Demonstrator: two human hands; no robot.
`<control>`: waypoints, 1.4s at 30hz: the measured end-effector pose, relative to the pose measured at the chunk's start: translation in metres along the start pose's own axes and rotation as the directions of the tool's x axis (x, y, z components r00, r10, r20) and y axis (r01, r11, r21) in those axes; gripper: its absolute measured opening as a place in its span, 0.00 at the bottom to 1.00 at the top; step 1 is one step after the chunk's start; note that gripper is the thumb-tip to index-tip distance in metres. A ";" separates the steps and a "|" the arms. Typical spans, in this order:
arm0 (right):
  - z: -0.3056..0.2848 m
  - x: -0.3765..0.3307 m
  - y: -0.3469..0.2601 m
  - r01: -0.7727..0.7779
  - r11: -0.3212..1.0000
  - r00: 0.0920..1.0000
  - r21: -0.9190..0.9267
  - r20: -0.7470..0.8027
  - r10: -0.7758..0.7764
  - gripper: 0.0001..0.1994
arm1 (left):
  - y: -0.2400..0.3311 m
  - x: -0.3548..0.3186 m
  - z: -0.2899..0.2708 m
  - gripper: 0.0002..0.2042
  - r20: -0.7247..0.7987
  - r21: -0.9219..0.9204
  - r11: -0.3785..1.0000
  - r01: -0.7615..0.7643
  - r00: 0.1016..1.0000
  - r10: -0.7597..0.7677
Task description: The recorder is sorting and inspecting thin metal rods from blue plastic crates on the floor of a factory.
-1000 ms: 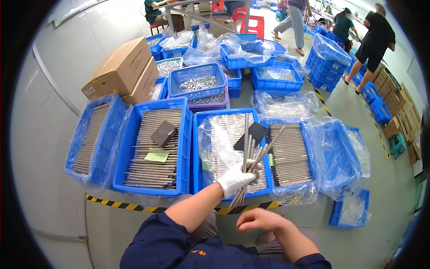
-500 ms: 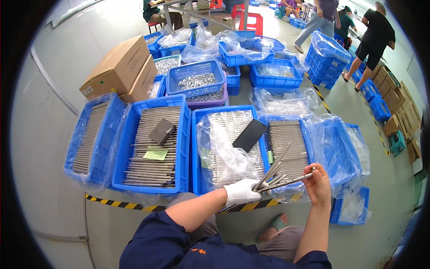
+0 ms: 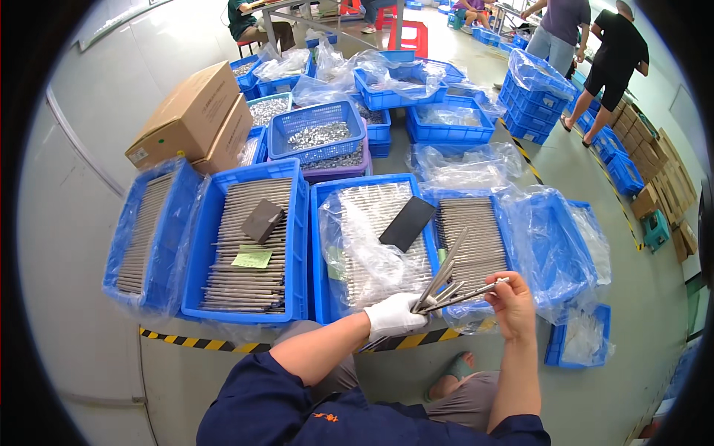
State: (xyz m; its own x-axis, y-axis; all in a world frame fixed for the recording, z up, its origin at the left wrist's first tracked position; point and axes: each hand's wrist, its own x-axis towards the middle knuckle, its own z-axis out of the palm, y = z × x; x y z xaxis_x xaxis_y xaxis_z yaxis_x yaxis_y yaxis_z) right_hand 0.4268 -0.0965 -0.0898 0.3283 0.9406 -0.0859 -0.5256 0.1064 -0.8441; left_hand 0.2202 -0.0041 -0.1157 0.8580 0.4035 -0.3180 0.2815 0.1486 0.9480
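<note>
Hands (image 3: 396, 316) hold metal rods (image 3: 440, 276) near crate rims (image 3: 318, 267), floor (image 3: 401, 377) showing below.

Orange lettering (image 3: 326, 418) on navy shirt (image 3: 260, 394), print (image 3: 213, 93) on carton (image 3: 182, 115): none legible.

Slim, silvery metal rods (image 3: 447, 263), straight and loosely fanned, jut past the right edge of the gloved left hand (image 3: 396, 316), tilted upward at differing angles; one darker rod (image 3: 468, 295) slopes more gently, its far end pinched by the right hand (image 3: 513, 305)
</note>
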 end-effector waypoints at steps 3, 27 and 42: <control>0.016 -0.007 0.020 -0.092 0.992 0.996 -0.089 -0.021 0.090 0.07 | -0.003 0.002 0.002 0.11 0.040 -0.020 1.000 -0.012 0.999 0.013; 0.026 -0.008 0.049 -0.539 0.837 0.823 -0.098 0.151 0.548 0.09 | 0.001 0.004 -0.006 0.13 -0.178 -0.488 0.853 -0.186 0.978 0.111; 0.052 -0.030 0.067 -0.718 0.683 0.631 -0.134 0.288 0.720 0.11 | 0.006 0.003 -0.021 0.15 -0.298 -0.418 0.878 -0.236 0.948 0.113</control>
State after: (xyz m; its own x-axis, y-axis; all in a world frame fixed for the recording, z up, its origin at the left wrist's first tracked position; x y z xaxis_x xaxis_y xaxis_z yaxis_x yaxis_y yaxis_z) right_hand 0.3408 -0.1013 -0.1162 -0.3970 0.7631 -0.5099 -0.4897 -0.6460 -0.5855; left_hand 0.2152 0.0171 -0.1112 0.7167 0.6684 -0.1989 -0.1345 0.4124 0.9010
